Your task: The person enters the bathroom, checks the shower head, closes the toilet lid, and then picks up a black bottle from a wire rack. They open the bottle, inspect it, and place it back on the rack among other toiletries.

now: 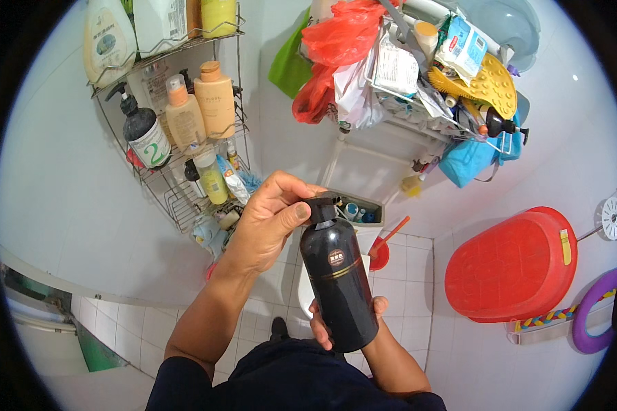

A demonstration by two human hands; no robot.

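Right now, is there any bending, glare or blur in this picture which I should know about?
Head view: the round image goes black at its rim; the pale surface at left has a bowed lower edge, likely lens distortion. Also head view: left hand, right hand and black bottle look fairly sharp, with no strong glare hiding the bottle.

White walls [562,161] are brightly lit, and only faint, soft shadows are cast. A dull sheen is caught on the black bottle [341,298], which is shown sharply. Straight edges are bent toward the round, black-bordered rim.
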